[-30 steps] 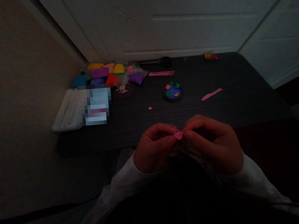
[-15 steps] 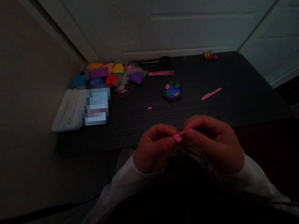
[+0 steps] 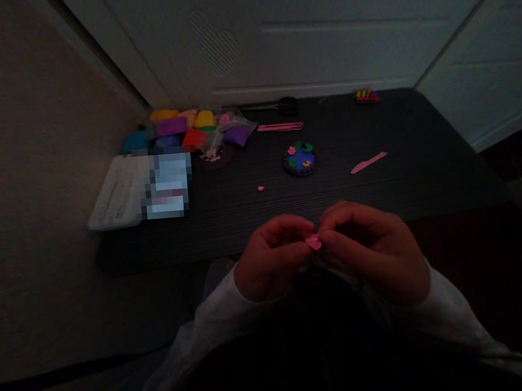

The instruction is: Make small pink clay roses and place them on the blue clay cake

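A small pink clay piece (image 3: 313, 242) is pinched between the fingertips of both hands, close to my body and just in front of the near edge of the dark table (image 3: 421, 165). My left hand (image 3: 272, 258) is closed on it from the left, my right hand (image 3: 374, 250) from the right. Both wear white sleeves. On the table beyond lies a round blue clay disc (image 3: 301, 159) with pink, green and yellow bits on it, and a tiny pink clay scrap (image 3: 261, 187).
A pink plastic clay knife (image 3: 368, 162) lies at the right. Several coloured clay packs (image 3: 183, 129) are heaped at the back left beside a white tray (image 3: 114, 195). Pink tools (image 3: 280, 126), scissors (image 3: 281, 105) and a small colourful clay piece (image 3: 367, 95) lie near the white door.
My fingers have worked the pink piece slightly; it sits a little lower and more between the fingertips. The hands stay in the same place.
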`<state>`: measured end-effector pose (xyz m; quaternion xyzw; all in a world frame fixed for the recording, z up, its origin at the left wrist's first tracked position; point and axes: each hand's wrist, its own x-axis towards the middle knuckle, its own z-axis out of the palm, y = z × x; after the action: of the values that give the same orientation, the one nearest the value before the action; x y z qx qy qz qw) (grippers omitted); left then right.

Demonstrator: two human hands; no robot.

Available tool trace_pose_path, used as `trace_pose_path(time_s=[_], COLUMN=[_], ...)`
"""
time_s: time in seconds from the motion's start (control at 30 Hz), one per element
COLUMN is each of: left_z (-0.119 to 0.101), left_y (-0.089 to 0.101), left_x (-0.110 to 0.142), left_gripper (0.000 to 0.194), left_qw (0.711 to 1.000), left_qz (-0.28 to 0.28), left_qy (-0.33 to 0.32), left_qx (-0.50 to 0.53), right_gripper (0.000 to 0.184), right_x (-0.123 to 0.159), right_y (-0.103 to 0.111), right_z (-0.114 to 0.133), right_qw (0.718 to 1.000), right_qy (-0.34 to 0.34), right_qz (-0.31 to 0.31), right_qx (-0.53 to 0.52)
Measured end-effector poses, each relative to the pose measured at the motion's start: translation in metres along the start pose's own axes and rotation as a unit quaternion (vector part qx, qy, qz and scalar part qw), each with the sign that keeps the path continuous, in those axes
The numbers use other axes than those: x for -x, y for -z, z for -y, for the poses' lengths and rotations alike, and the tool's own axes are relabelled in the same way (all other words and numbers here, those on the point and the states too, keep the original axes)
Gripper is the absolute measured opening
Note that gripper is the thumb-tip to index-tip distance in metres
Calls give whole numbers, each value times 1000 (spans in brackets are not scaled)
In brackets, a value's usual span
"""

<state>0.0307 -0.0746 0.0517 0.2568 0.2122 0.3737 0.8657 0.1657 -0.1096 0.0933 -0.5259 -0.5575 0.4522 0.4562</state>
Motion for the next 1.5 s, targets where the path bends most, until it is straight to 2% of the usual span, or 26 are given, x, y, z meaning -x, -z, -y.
trace_pose_path(time_s=[0.3, 0.6, 1.13, 1.5], left_z=[-1, 1, 0, 0], left_y=[1, -1, -4, -6], left_x=[-1, -2, 0, 1], left_gripper=[12, 13, 10, 10], left_qw=[1000, 999, 999, 1000], left_qz=[23, 15, 13, 10], left_qy=[-9, -43, -20, -14], left_qx=[-7, -4, 26, 21], right_gripper=[3, 4, 9, 8], right_x=[1, 0, 0, 0], right_y=[2, 0, 4, 2], right_z=[0, -1, -9, -9], right_qw=[1000, 1000, 998, 998], right_qy=[-5, -14, 44, 52], right_qz=[10, 5, 20, 16], right_qx=[-11, -25, -48, -26])
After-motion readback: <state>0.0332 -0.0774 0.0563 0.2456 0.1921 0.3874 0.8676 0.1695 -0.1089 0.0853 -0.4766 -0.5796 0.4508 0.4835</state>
